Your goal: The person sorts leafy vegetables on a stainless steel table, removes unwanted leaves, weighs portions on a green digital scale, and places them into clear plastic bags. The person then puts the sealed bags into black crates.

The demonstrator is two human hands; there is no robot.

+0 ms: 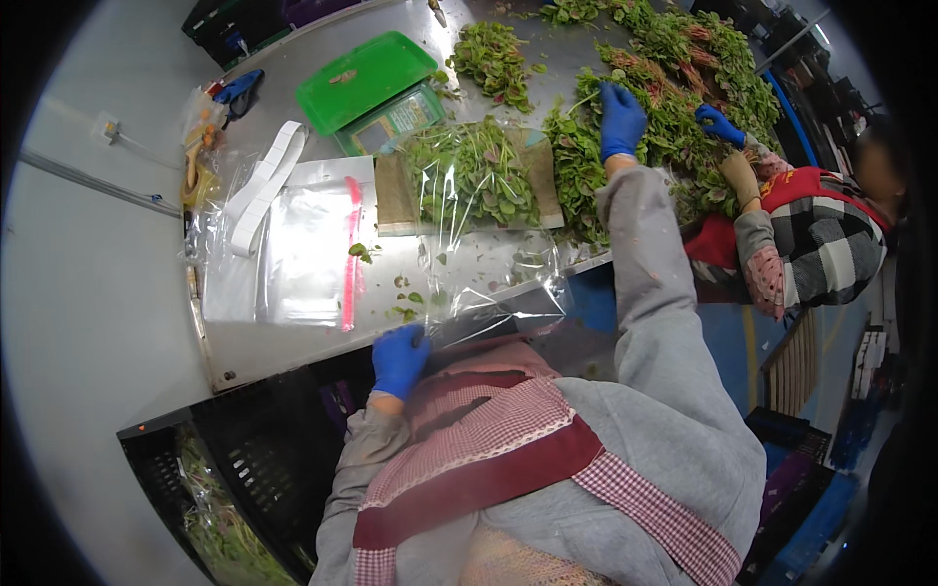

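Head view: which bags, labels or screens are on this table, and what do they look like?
Clear plastic bag of green leaves: table centre, on a brown board.
Flat stack of clear bags with a pink strip: left of it.
White label strip: far left, long and curling.
Green plastic tray: behind, rectangular.
No screens.

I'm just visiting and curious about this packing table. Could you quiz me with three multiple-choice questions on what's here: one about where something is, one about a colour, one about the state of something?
1. Where does the person's right hand rest?
A. on the pile of leafy greens
B. on the green tray
C. in the black crate

2. What colour are the gloves on both hands?
A. white
B. blue
C. yellow

3. What state is the clear bag on the scale in?
A. flat and empty
B. tied shut with tape
C. holding greens, its mouth open

Answers:
1 A: the right hand lies on the heap, far from the green tray.
2 B: the left hand and the right both wear blue.
3 C: leaves fill it, and the left hand holds its loose open edge.
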